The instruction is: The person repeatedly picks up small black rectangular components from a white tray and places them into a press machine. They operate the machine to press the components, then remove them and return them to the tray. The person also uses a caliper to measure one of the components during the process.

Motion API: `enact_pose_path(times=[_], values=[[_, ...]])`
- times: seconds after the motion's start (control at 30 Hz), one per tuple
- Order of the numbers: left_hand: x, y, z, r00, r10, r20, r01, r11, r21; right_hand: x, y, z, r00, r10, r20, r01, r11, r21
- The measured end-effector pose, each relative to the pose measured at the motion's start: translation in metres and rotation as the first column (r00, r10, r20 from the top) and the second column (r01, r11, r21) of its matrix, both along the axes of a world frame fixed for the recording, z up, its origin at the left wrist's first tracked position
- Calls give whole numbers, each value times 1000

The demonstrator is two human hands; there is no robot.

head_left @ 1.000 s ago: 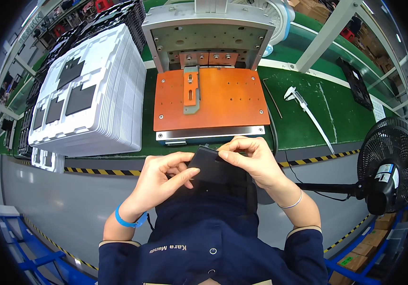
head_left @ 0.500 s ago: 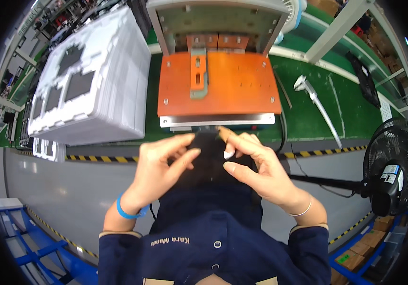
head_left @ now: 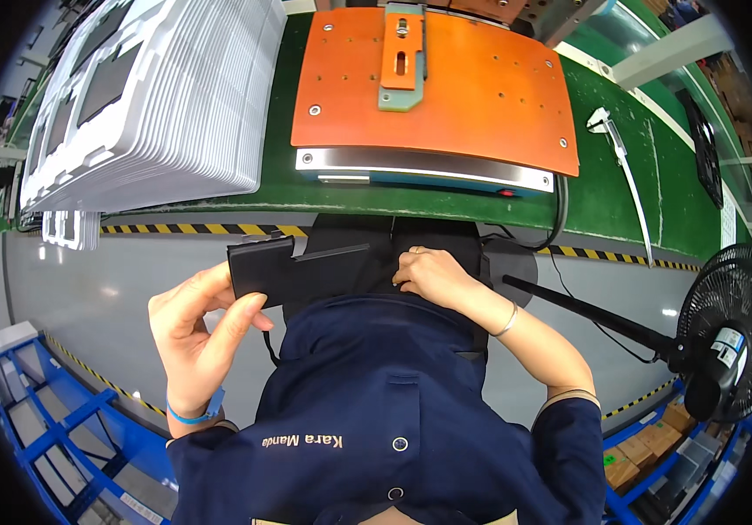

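Note:
My left hand (head_left: pixel 199 324) pinches a thin flat black part with a stepped edge (head_left: pixel 262 271) between thumb and fingers, holding it up in front of my lap, beyond the bench's near edge. Its right-hand end blends into my dark clothing, so its outline is hard to follow there. My right hand (head_left: pixel 435 278) is closed, knuckles up, over my lap to the right of the part. Its fingertips are turned under, and anything in them is hidden. I cannot tell whether it touches the black part.
On the green bench (head_left: pixel 472 203) stands a machine with an orange plate (head_left: pixel 472 96) and a metal fixture (head_left: pixel 402 61). Stacked white trays (head_left: pixel 192 114) stand at left, holding black pieces. A caliper (head_left: pixel 623 166) lies right. A black fan (head_left: pixel 730 332) stands beyond my right arm.
My hands were closer together at the bench edge. The left has moved left and tilted up the black part, now plainly visible. The right has drawn down to my lap and curled. The view has shifted.

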State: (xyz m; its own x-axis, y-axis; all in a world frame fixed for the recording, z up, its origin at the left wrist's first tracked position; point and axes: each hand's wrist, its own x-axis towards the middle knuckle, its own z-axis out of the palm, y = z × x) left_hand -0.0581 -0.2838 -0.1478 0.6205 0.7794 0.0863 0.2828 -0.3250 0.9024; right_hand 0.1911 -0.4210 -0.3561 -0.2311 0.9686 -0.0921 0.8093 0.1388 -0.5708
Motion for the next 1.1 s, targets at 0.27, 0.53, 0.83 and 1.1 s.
enact_pose_path(times=[0.27,0.53,0.83,1.1], values=[[-3,2,-5,1000,20,-13,-21,1000,-16,-13,1,-29,975,112,190,-115,993,5],[0,2,-7,999,24,-23,-25,999,-35,-12,3,-38,979,144,141,-153,986,59],[-7,-3,1,992,66,-108,-71,997,-36,5,-6,-8,984,-158,-81,166,980,110],[-25,11,37,983,93,158,-76,991,-111,74,6,193,902,-425,68,203,559,804]])
